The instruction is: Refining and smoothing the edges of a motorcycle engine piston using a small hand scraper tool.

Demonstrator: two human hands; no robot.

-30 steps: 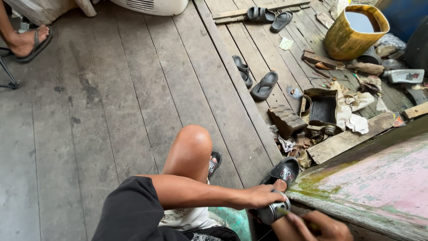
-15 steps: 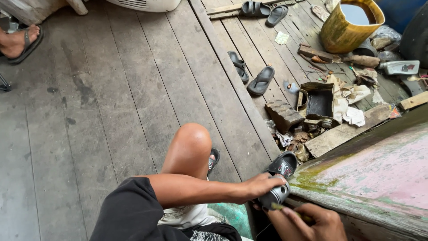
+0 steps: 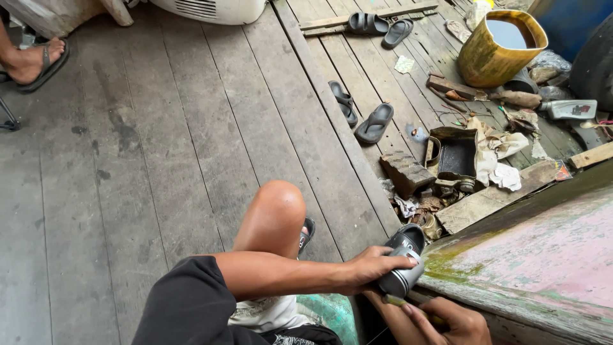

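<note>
My left hand [image 3: 372, 266] reaches across my knee and grips a dark grey ribbed part [image 3: 401, 278], a short finned cylinder, pressing it against the edge of a worn pink and green painted wooden hull [image 3: 543, 255]. My right hand [image 3: 447, 319] is at the bottom edge just below it, fingers closed around a thin yellowish-green tool [image 3: 399, 300] whose tip meets the part. A black sandal [image 3: 407, 239] lies right behind the part. Most of the tool is hidden in my fist.
Grey plank floor. Black sandals [image 3: 375, 122] lie along a raised beam; two more [image 3: 378, 24] sit further back. A yellow bucket [image 3: 501, 48] of water, a black box [image 3: 457, 156], rags, wood scraps and a brick [image 3: 408, 172] crowd the right. Another person's sandalled foot [image 3: 32, 61] is top left.
The view has shifted a little. My left hand stays on the ribbed part, and my right hand has moved up under it with the thin tool.
</note>
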